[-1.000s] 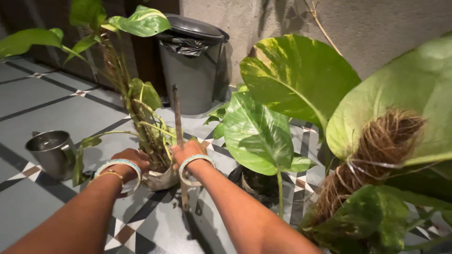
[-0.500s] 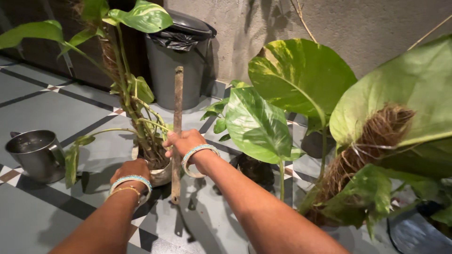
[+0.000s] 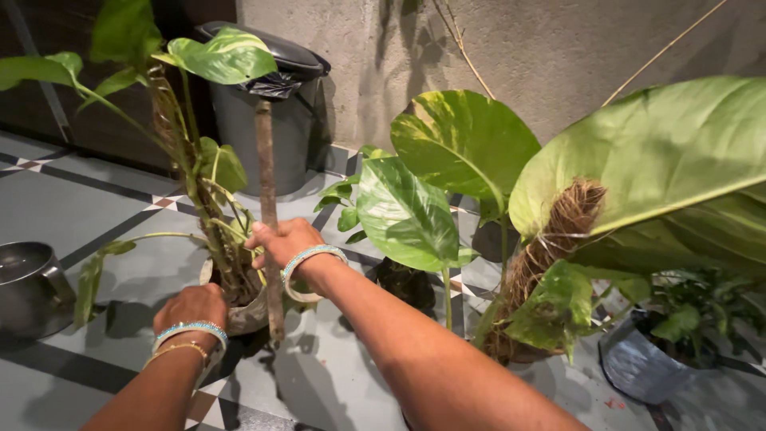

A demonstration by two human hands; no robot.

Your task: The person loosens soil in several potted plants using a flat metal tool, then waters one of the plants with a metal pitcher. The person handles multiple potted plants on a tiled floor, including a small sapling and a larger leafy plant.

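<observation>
My right hand [image 3: 281, 243] grips a brown wooden stick [image 3: 266, 172] that stands upright, its lower end hanging beside a small white pot [image 3: 249, 315] on the floor. My left hand [image 3: 191, 307] rests on the near rim of that pot. A climbing plant [image 3: 199, 160] with green and yellow leaves grows out of the pot, just left of the stick. Both wrists wear bangles.
A steel pot [image 3: 28, 287] sits on the tiled floor at far left. A grey bin with a black liner [image 3: 259, 120] stands by the concrete wall. Large-leaved plants [image 3: 447, 183] and a coir pole [image 3: 550, 247] crowd the right side, with a grey planter [image 3: 634, 367].
My right hand has lifted the stick upward from beside the pot, and my left hand has stayed on the pot's rim. The view has shifted slightly right.
</observation>
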